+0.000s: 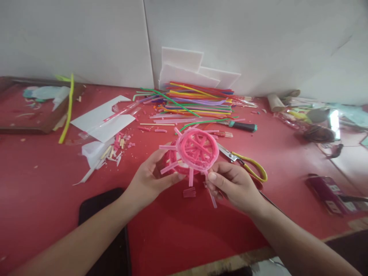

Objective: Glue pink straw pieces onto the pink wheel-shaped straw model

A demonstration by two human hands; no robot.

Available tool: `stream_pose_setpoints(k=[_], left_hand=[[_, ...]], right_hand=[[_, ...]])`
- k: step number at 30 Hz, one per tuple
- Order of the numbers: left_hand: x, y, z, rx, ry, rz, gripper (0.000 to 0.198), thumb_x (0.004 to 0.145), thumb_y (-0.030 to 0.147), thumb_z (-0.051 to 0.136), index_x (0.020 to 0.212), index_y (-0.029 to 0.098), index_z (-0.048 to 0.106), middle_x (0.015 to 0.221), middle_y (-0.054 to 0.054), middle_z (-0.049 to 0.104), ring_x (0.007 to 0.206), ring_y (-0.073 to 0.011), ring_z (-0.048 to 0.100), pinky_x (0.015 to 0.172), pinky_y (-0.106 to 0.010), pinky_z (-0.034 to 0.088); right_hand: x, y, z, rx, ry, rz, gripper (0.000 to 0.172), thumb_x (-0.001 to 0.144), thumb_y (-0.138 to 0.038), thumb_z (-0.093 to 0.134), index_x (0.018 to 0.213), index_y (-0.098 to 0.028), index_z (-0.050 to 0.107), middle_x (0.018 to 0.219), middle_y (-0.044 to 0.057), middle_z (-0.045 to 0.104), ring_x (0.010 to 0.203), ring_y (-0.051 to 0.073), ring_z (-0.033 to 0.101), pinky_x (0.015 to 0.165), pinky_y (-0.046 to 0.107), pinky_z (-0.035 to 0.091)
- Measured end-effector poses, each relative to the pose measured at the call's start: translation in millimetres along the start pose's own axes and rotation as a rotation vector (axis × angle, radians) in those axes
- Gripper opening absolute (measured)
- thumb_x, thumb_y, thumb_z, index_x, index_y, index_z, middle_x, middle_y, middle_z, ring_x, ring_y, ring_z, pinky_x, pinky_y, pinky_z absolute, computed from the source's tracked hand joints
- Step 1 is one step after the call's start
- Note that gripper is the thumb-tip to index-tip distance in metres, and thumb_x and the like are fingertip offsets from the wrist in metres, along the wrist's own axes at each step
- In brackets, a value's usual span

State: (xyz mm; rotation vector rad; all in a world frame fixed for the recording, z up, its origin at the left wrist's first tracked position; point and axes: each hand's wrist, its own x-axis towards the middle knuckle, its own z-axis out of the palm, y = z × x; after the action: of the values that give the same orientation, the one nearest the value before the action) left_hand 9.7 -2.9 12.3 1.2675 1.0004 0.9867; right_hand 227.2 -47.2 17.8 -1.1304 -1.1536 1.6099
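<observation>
Pink straw wheel (pixel 197 149): a round rim with crossed spokes and short straw ends jutting outward, held tilted above the red surface (pixel 178 230), near its middle. Left hand (pixel 155 172) is closed on the wheel's left side, fingers curled behind it and thumb against the lower rim. Right hand (pixel 232 186) pinches the lower right edge between thumb and fingers. A short pink straw piece (pixel 189 192) lies on the surface just below the wheel.

Scissors (pixel 244 161) with yellow handles lie just beside the right hand, partly hidden behind the wheel. A green-handled tool (pixel 243 126) lies beyond them. A pile of coloured straws (pixel 198 101) sits behind the wheel, in front of white foam sheets (pixel 195 69) leaning on the wall. White paper (pixel 103 119) and straw cuttings (pixel 117 147) lie to the left. A flat black object (pixel 103 230) lies under the left forearm.
</observation>
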Motion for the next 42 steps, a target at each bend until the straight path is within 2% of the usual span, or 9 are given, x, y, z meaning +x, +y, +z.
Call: stream_pose_setpoints(k=[7,16,32,42], left_hand=[[0.2,-0.8,-1.1,0.040,0.002,-0.008,0.039,0.067,0.032,0.089,0.100,0.022,0.072,0.114,-0.007,0.079,0.107,-0.0280,0.073,0.096,-0.041,0.059],[0.2,0.5,-1.4,0.072,-0.018,-0.025,0.045,0.068,0.035,0.088,0.109,0.024,0.072,0.114,-0.007,0.078,0.108,-0.0291,0.072,0.098,-0.043,0.057],[-1.5,-4.7,-3.3,0.079,-0.031,-0.038,0.050,0.070,0.037,0.088,0.116,0.026,0.072,0.116,-0.007,0.078,0.108,-0.0285,0.073,0.097,-0.042,0.057],[0.2,-3.4,-2.6,0.066,-0.045,-0.025,0.047,0.072,0.034,0.088,0.115,0.026,0.072,0.113,-0.004,0.079,0.105,-0.0244,0.074,0.094,-0.036,0.058]], right_hand=[[-0.4,-2.0,-1.0,-0.088,-0.017,-0.011,0.039,0.088,-0.053,0.072,0.074,-0.019,0.057,0.059,-0.003,0.053,0.049,0.008,0.045,0.045,0.020,0.041],[0.1,-3.7,-1.0,-0.133,0.003,-0.026,0.041,0.088,-0.054,0.070,0.072,-0.020,0.055,0.060,-0.003,0.053,0.050,0.009,0.047,0.047,0.022,0.043],[-1.1,-2.6,-3.1,-0.169,-0.008,-0.023,0.039,0.090,-0.053,0.069,0.073,-0.020,0.056,0.059,-0.004,0.052,0.050,0.009,0.046,0.048,0.022,0.042],[-1.6,-3.2,-3.3,-0.168,-0.020,-0.028,0.037,0.091,-0.050,0.068,0.074,-0.019,0.057,0.060,-0.004,0.051,0.050,0.008,0.043,0.047,0.022,0.037]])
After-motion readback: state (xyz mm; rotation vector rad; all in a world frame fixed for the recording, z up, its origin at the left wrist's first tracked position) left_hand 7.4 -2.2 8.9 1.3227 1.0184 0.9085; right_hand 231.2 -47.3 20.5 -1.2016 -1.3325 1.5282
